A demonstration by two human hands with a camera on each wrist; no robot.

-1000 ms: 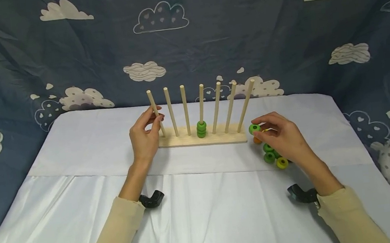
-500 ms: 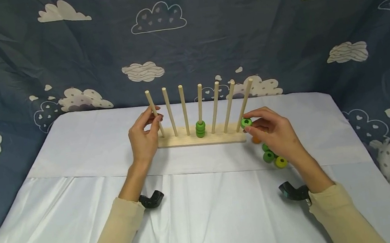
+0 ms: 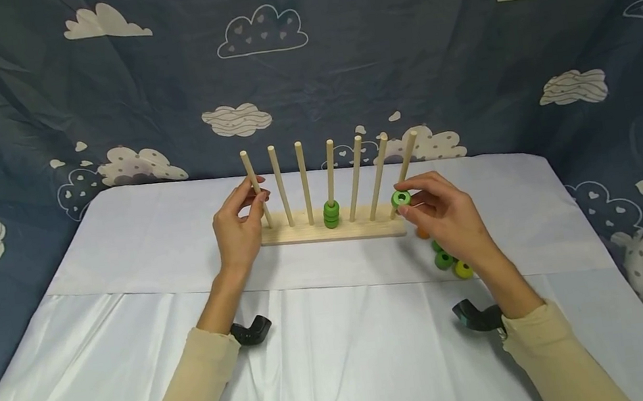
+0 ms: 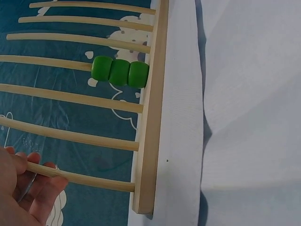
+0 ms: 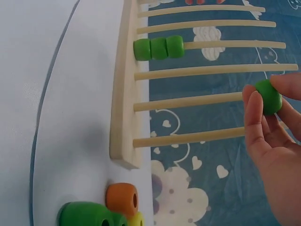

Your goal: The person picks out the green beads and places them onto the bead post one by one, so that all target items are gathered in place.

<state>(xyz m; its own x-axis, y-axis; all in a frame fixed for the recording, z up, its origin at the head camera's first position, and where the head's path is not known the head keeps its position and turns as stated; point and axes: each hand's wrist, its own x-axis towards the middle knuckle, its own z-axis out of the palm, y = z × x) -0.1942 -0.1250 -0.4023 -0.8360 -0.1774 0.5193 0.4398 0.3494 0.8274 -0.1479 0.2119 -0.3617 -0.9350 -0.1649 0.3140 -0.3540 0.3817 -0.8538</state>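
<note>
- Head view: the left hand [image 3: 238,230], just left of the centre of the frame, grips the leftmost peg [image 3: 247,166] of a wooden rack between thumb and fingers
- The rack's base [image 3: 295,233] lies across the middle of the frame, with seven pegs rising from it; a stack of three green beads [image 3: 332,215] sits low on the fourth peg [image 3: 330,166]
- Right of centre, the right hand [image 3: 448,216] pinches a single green bead [image 3: 396,201], its hole facing the camera, in front of the rightmost peg [image 3: 408,151]; whether bead and peg touch I cannot tell
- Below that hand, loose beads lie on the white-covered worktop [image 3: 339,357]: an orange bead [image 3: 422,233], some green ones [image 3: 443,260] and a yellow bead [image 3: 463,270], partly hidden by the hand
- A dark cloth backdrop [image 3: 402,72] with pale clouds fills the top of the frame
- Left wrist view: at lower left, thumb and fingers close round the nearest peg; the three stacked beads show in the upper middle, the lowest against the base
- Right wrist view: at right, the pinched bead sits between thumb and fingers, near the pegs' free ends; the orange bead lies at lower left, with green ones and part of the yellow bead at the bottom edge
</note>
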